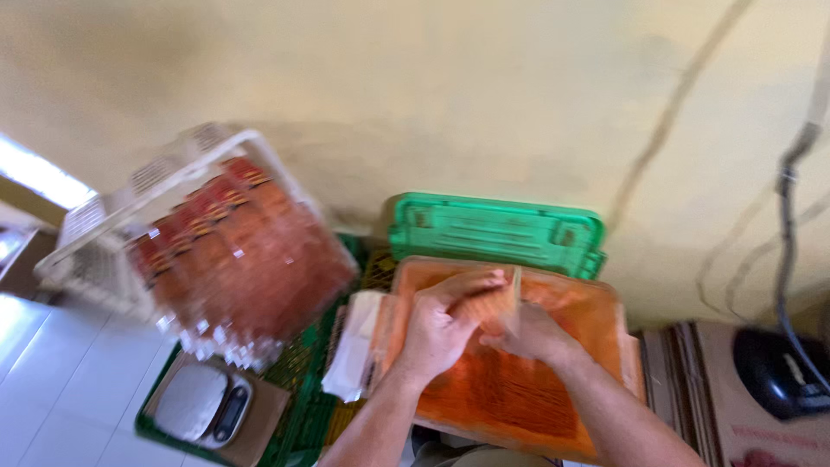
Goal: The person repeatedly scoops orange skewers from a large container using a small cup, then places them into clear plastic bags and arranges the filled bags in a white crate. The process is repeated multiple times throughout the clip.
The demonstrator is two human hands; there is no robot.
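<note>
A small orange packet (491, 304) is held between both hands over the large bag of orange strands (510, 380). The left hand (439, 329) is closed in a grip around its near end; the right hand (532, 333) is pressed against its far side, though the blur hides whether it is closed. Left of the grip, a white basket of filled packets (216, 251) is tilted above a scale (199, 405). The packet is probably best kept upright and pinched firmly.

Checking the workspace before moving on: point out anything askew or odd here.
The white basket full of red packets sits steeply tipped on the green crate, its open side facing outward. Both hands work in the orange snack tray. No spill shows.
</note>
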